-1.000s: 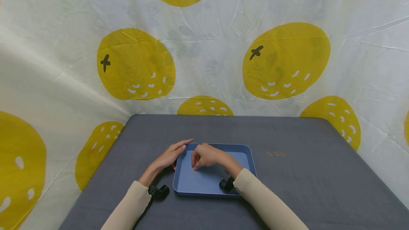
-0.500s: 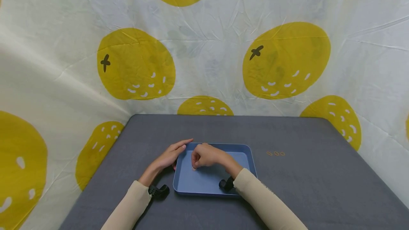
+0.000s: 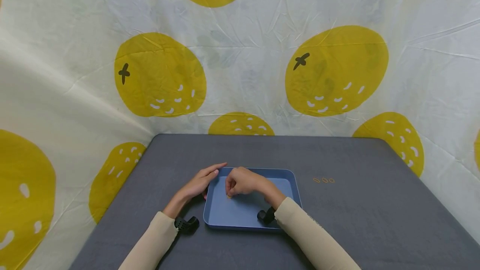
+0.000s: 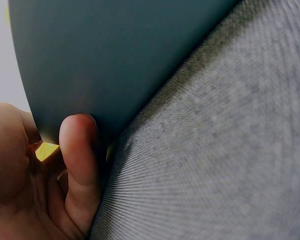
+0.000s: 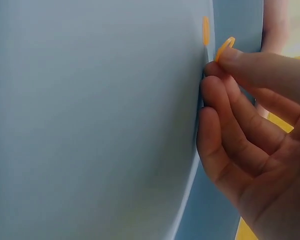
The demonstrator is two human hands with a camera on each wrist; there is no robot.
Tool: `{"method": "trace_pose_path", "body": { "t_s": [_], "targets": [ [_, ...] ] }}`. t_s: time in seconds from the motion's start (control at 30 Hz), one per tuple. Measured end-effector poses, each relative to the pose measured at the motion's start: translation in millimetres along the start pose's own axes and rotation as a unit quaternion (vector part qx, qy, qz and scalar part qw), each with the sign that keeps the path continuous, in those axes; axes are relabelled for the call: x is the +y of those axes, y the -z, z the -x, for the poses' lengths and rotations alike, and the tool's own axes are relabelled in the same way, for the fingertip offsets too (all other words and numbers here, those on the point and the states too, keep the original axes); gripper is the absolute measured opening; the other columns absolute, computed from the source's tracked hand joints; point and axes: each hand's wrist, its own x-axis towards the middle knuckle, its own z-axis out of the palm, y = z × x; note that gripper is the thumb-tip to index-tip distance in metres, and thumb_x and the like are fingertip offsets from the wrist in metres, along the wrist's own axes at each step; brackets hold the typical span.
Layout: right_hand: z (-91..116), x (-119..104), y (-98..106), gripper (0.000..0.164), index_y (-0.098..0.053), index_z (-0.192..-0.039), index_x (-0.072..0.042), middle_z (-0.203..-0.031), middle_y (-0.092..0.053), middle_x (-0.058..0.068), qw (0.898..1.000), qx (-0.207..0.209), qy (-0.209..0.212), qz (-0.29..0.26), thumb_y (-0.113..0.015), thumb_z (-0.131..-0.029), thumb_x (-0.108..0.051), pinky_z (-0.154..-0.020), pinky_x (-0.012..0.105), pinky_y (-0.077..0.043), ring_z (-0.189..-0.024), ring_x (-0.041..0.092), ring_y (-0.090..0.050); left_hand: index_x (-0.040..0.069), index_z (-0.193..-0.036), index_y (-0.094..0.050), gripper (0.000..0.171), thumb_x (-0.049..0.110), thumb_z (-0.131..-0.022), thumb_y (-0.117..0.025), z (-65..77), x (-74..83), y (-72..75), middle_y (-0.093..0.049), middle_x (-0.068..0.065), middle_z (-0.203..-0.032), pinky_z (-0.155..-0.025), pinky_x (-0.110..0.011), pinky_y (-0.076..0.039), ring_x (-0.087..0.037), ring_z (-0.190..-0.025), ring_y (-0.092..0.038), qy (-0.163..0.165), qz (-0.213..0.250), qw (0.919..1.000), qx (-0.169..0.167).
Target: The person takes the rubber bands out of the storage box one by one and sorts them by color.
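Over on the left, a pale curtain (image 3: pixel 80 7) printed with big yellow fruit hangs beside the grey table (image 3: pixel 375 216), carrying on behind it. A cream sleeve (image 3: pixel 151 243) reaches in, a black wrist camera (image 3: pixel 187 225) at its cuff, and here's the left hand (image 3: pixel 198 184): fingers loosely extended, resting along the far left corner of the blue tray (image 3: pixel 240 218), one finger touching its outer wall.

Inside the tray, over its left half, the right hand (image 3: pixel 243 181) is bent down, thumb and forefinger pinching a small orange ring (image 5: pixel 220 50) (a dainty grip, that), its other fingers loosely curled against the tray floor. Just beside that ring a second orange oval (image 5: pixel 206 31) shows; it may be another ring or only a reflection, I can't tell from here.

Moving right, another black wrist camera (image 3: pixel 266 216) sits over the tray's near side, at the cuff of the right sleeve (image 3: pixel 315 234). And beyond the tray's right edge, well apart from it, three orange rings (image 3: pixel 325 178) lie in a short row on the table.
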Motion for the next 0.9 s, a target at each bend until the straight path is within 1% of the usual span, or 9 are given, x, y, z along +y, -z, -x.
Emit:
{"method": "trace_pose_path", "body": {
  "t_s": [0.13,0.4,0.5,0.6,0.73,0.9],
  "targets": [
    [1,1,1,0.018,-0.076,-0.076,-0.017,-0.070,-0.068,-0.010,1.000,0.001,0.001,0.001,-0.078,-0.092,-0.010,-0.060,0.018,-0.047,-0.062,0.001,-0.057,0.022,-0.161,-0.041,0.047,0.029,-0.115,-0.036,-0.4,-0.1,0.2,-0.039,-0.020,-0.162,-0.041,-0.031,-0.047,-0.016,-0.049,-0.050,0.000,-0.001,1.0000,-0.001],
    [4,0,7,0.017,-0.075,-0.077,-0.017,-0.068,-0.068,-0.007,1.000,-0.004,-0.005,-0.021,-0.076,-0.092,-0.008,-0.059,0.018,-0.047,-0.060,0.003,-0.057,0.021,-0.161,-0.040,0.047,0.029,-0.115,-0.037,0.8,-0.9,-0.2,-0.038,-0.022,-0.161,-0.041,-0.032,-0.047,-0.016,-0.046,-0.050,0.002,0.004,1.0000,-0.001],
    [5,0,10,0.016,-0.075,-0.078,-0.016,-0.068,-0.068,-0.007,1.000,-0.005,-0.008,-0.027,-0.077,-0.092,-0.009,-0.060,0.018,-0.047,-0.060,0.003,-0.057,0.022,-0.161,-0.040,0.047,0.030,-0.115,-0.037,0.3,-2.1,-0.4,-0.039,-0.021,-0.161,-0.041,-0.032,-0.047,-0.016,-0.046,-0.050,0.006,0.004,1.0000,-0.001],
    [8,0,14,0.012,-0.077,-0.080,-0.014,-0.072,-0.071,-0.006,0.999,-0.003,-0.007,-0.036,-0.078,-0.092,-0.010,-0.061,0.019,-0.050,-0.063,0.003,-0.060,0.023,-0.161,-0.041,0.047,0.032,-0.115,-0.036,0.2,-2.2,-0.4,-0.040,-0.021,-0.160,-0.042,-0.031,-0.048,-0.015,-0.046,-0.051,0.009,0.005,0.9999,-0.001],
    [14,1,18,0.007,-0.079,-0.085,-0.013,-0.080,-0.075,-0.004,0.999,0.008,-0.007,-0.042,-0.079,-0.092,-0.011,-0.065,0.021,-0.054,-0.068,0.004,-0.065,0.025,-0.161,-0.040,0.047,0.033,-0.115,-0.036,1.3,-0.7,-0.2,-0.040,-0.019,-0.160,-0.042,-0.031,-0.049,-0.015,-0.045,-0.051,0.014,0.009,0.9999,-0.002],
    [21,2,24,0.006,-0.080,-0.087,-0.011,-0.081,-0.075,-0.003,0.999,0.026,-0.004,-0.046,-0.078,-0.092,-0.010,-0.067,0.022,-0.056,-0.069,0.005,-0.067,0.030,-0.160,-0.040,0.046,0.035,-0.115,-0.036,1.8,0.9,-0.1,-0.040,-0.016,-0.162,-0.043,-0.031,-0.049,-0.016,-0.046,-0.052,0.021,0.009,0.9997,0.000]
  ]
}}
